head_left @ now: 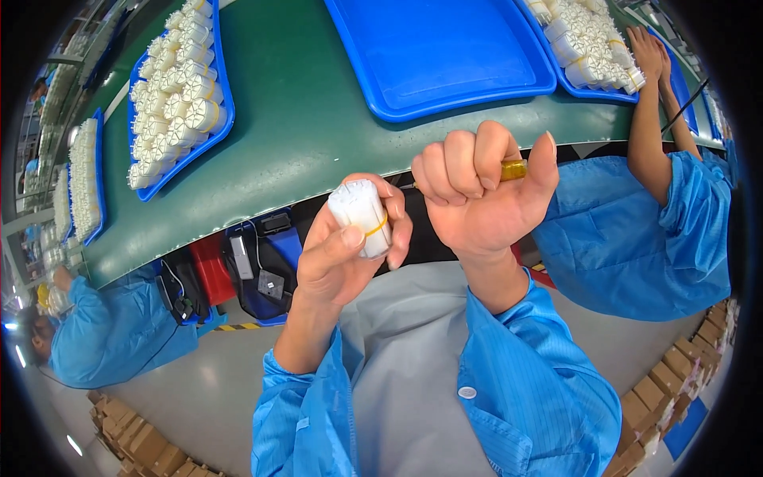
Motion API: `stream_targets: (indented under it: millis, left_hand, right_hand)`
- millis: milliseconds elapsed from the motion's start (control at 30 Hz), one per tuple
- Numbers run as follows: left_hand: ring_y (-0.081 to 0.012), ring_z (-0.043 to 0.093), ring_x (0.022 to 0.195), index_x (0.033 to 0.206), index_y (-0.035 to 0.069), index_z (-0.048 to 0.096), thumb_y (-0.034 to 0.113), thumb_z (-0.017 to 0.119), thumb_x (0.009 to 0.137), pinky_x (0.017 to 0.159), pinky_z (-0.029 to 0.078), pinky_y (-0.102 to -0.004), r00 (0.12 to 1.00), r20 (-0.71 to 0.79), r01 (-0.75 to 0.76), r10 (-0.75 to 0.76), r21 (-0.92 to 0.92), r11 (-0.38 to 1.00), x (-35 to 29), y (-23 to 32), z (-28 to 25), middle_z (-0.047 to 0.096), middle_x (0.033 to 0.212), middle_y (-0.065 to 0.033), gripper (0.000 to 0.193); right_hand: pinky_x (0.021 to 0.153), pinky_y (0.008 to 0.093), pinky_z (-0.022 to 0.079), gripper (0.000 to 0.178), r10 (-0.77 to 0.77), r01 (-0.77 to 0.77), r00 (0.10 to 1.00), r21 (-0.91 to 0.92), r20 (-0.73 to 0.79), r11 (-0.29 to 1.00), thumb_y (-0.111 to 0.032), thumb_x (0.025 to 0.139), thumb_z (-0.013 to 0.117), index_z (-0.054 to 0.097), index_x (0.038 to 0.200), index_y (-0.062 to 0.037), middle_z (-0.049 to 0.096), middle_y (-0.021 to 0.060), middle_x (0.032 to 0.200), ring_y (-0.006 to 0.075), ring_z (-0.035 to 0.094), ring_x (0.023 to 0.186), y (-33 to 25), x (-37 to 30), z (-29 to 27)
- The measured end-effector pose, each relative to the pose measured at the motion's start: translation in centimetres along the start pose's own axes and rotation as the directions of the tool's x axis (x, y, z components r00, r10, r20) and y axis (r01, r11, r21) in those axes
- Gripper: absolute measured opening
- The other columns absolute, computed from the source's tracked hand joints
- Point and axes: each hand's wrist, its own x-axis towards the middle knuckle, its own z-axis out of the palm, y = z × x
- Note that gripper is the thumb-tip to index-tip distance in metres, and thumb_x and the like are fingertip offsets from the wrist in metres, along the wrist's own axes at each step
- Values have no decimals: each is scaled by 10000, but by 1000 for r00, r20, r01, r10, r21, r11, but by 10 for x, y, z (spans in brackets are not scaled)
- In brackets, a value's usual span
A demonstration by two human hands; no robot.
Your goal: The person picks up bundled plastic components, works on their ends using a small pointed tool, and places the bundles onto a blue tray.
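Observation:
My left hand [338, 246] is closed around a white ribbed plastic bundle [362, 208]. A yellow rubber band circles the bundle's middle, and its slotted end tilts up and away from me. Just to the right, my right hand [486, 195] is wrapped round a screwdriver [513, 169] with a see-through yellow handle. Its thin shaft pokes out to the left of the fist, toward the bundle but apart from it. The fingers hide most of the tool. Both hands are raised in front of the bench's near edge.
A blue tray [445, 56] with a bare bottom lies on the green bench [278, 119]. Blue trays of banded white bundles stand left [179, 103] and right [584, 48]. A co-worker's sleeve [636, 230] is close on my right; another person [119, 334] sits left. Bags [258, 266] hang below the bench.

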Motion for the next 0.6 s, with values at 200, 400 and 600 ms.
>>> stream_targets:
  millis: [200, 400, 600]
  left_hand:
    - [-292, 565, 1101, 1364, 60, 437, 348, 788, 796, 845, 502, -371, 984, 77, -160, 163, -52, 986, 1, -18, -5, 568, 1148, -168, 727]
    - [-388, 613, 1099, 1360, 28, 426, 181, 778, 742, 805, 571, -422, 973, 169, -163, 157, 24, 986, 7, -21, -4, 558, 1261, -284, 728]
    - [-447, 570, 1157, 1156, 9, 514, 52, 741, 760, 831, 575, -461, 915, 314, -331, 255, 220, 918, 11, -20, 5, 563, 1208, -293, 459]
  right_hand:
    - [479, 283, 223, 602, -19, 19, 1000, -12, -24, 1000, -590, 1005, 259, 341, 633, -123, 331, -16, 535, 112, 222, 495, -11, 3, 3]
    - [483, 283, 227, 599, -50, 49, 998, -18, -31, 999, -585, 1008, 245, 342, 636, -125, 335, -18, 539, 110, 220, 496, -23, 2, -2]
    - [492, 285, 235, 596, -37, 37, 999, -14, -9, 999, -582, 1010, 229, 347, 649, -123, 350, -18, 551, 110, 230, 502, -29, 0, -4]
